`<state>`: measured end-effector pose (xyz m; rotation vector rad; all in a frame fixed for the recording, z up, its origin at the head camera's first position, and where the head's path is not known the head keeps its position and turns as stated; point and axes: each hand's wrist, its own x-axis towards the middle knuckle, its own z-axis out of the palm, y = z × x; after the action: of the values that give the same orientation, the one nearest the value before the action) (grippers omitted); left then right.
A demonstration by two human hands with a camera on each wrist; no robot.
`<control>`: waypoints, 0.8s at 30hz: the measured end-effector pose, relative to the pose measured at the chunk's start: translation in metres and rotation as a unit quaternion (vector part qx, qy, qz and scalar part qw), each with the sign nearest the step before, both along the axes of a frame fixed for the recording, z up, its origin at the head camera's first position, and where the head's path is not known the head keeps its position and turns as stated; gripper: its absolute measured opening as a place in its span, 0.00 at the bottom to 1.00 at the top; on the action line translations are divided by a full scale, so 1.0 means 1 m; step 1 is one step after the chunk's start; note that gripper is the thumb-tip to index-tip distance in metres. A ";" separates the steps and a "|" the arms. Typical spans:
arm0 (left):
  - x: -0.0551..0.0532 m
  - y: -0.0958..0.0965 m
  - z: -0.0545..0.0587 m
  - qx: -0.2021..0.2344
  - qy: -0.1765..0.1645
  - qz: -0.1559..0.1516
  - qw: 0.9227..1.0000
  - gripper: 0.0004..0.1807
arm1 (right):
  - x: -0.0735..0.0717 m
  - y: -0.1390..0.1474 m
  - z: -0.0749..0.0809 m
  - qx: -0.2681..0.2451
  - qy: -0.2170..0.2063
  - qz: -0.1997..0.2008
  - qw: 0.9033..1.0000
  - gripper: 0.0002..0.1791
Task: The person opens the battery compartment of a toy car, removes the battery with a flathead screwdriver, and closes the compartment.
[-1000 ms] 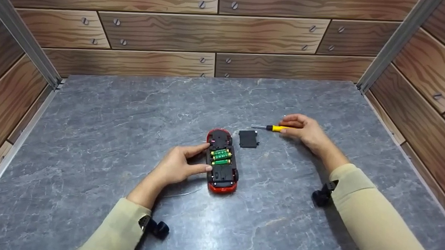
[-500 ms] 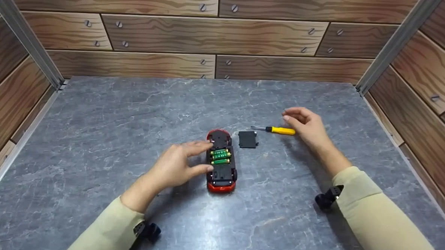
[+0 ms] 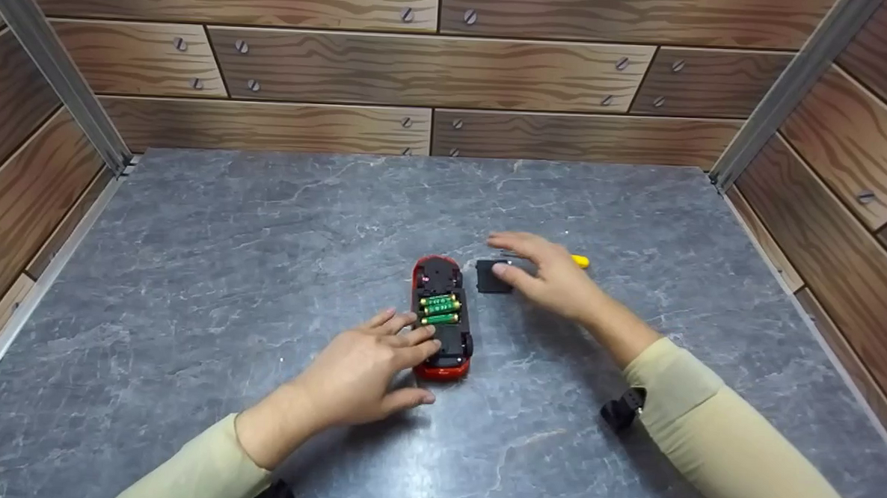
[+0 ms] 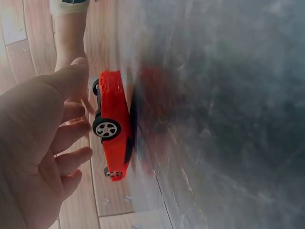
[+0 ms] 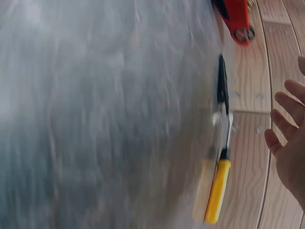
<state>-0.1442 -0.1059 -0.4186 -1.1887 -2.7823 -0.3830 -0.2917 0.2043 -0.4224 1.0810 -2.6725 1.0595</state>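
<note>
A red toy car (image 3: 444, 372) lies upside down on the table, its black underside facing up. Several green batteries (image 3: 441, 306) sit in its uncovered battery bay. My left hand (image 3: 360, 369) hovers at the car's near left side with fingers spread and holds nothing; the left wrist view has the car (image 4: 114, 129) just past the fingertips. To the right of the car lies a black battery cover (image 3: 490, 278). Over it is my right hand (image 3: 551, 278), fingers loosely extended, partly hiding the cover and the screwdriver.
A yellow-handled screwdriver (image 3: 580, 261) lies behind my right hand; its handle (image 5: 218, 191) shows whole in the right wrist view. The grey marbled table (image 3: 265, 219) is enclosed by wood-patterned walls (image 3: 421, 68) at the back and sides.
My right hand let go of the screwdriver, lifted, and moved left over the battery cover. My left hand released the car's side and shifted toward its near end.
</note>
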 end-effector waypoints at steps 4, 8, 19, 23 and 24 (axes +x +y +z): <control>0.003 0.000 -0.002 -0.011 0.002 -0.001 1.000 0.38 | 0.003 -0.014 -0.005 0.040 0.021 0.034 0.998 0.28; 0.006 0.001 -0.005 -0.017 0.011 -0.004 1.000 0.39 | 0.007 -0.025 -0.008 0.079 0.027 0.051 0.995 0.30; 0.008 0.005 -0.006 -0.040 -0.001 0.003 0.999 0.43 | 0.011 -0.040 -0.009 0.134 0.023 0.075 0.988 0.32; 0.008 0.005 -0.007 -0.037 -0.003 0.001 0.999 0.44 | 0.011 -0.044 -0.008 0.149 0.021 0.077 0.986 0.32; 0.008 0.005 -0.007 -0.036 -0.004 0.001 0.999 0.44 | 0.011 -0.044 -0.007 0.153 0.021 0.078 0.985 0.32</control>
<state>-0.1366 -0.1010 -0.4257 -1.2020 -2.8253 -0.2910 -0.2809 0.1600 -0.4297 1.3644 -2.8176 0.6459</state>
